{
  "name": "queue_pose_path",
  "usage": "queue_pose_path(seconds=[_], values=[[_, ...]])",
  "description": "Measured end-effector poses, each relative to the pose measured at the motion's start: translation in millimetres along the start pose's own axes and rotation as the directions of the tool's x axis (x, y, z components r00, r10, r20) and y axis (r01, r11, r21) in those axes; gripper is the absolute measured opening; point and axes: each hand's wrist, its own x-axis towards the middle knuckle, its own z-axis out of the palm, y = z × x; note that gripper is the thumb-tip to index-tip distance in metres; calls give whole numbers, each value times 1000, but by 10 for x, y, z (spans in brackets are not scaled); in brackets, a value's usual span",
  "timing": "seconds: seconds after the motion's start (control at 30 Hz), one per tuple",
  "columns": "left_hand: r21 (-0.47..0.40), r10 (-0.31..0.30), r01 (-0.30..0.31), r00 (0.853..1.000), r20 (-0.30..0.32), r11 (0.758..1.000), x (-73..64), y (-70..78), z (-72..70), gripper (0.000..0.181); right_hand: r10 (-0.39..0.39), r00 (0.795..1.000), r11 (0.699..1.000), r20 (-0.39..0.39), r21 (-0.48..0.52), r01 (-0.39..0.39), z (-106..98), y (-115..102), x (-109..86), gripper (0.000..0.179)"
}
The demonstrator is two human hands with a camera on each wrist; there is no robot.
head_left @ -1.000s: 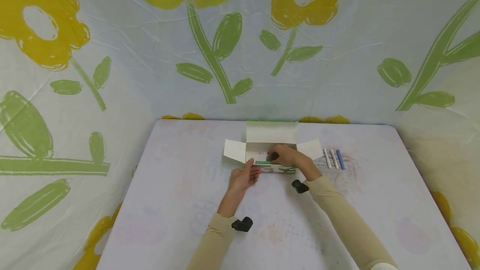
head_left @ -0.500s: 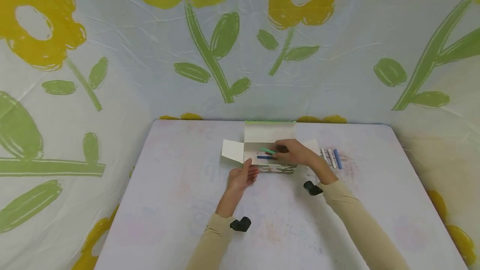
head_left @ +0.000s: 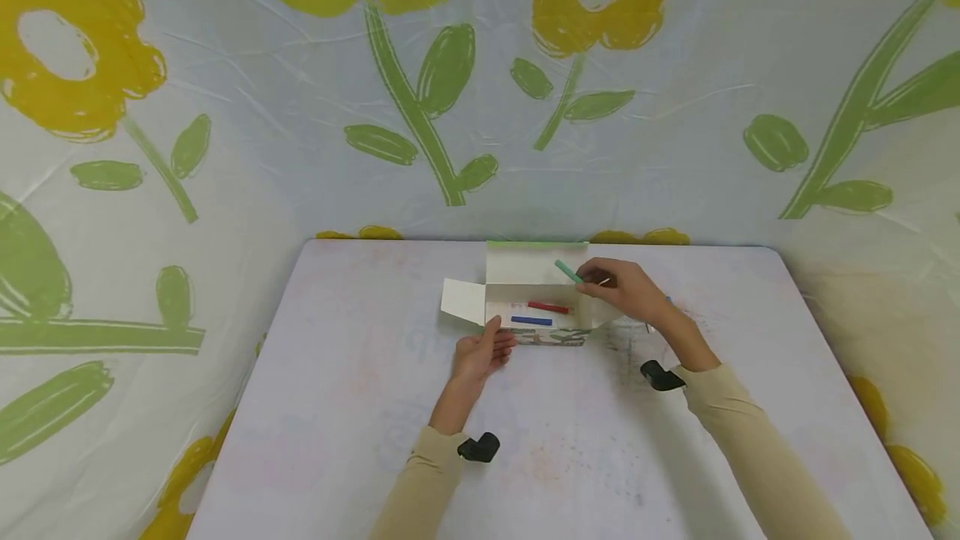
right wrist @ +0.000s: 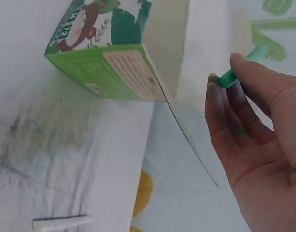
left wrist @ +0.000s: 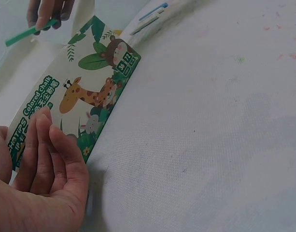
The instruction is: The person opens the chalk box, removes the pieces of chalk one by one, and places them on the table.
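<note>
An open cardboard box of colored chalk [head_left: 551, 338] sits at the back middle of the table, animals printed on its front. My left hand [head_left: 474, 358] holds its front left corner, thumb at the rim and fingers against the printed face [left wrist: 85, 96]. Above the box's right end, my right hand [head_left: 630, 286] pinches a green chalk stick [head_left: 567, 270] between thumb and fingertips. In the right wrist view the green stick [right wrist: 228, 79] points away from the palm. A red chalk stick [head_left: 548, 307] and a blue chalk stick [head_left: 532, 321] lie inside the box.
The box's lid stands up at the back, and its left flap [head_left: 463, 300] spreads outward. Right of the box, a white chalk stick [left wrist: 147, 23] and a blue chalk stick [left wrist: 153, 9] lie on the table [head_left: 337, 407]. A flowered cloth [head_left: 637, 165] hangs behind the table.
My right hand has come up out of the box and to the right with the green chalk stick. The red and blue sticks inside are uncovered. My left hand stays at the box.
</note>
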Motion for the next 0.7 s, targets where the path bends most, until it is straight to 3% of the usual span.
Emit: queue_pose_path(seconds=[0.37, 0.7], values=[[-3, 3, -3, 1000, 4, 1000, -21, 17, 7, 50, 70, 990, 997, -119, 0, -71, -317, 95, -237, 28], [0, 1, -1, 1000, 5, 1000, -16, 9, -1, 51, 181, 959, 983, -216, 46, -175, -467, 298, -470, 35]])
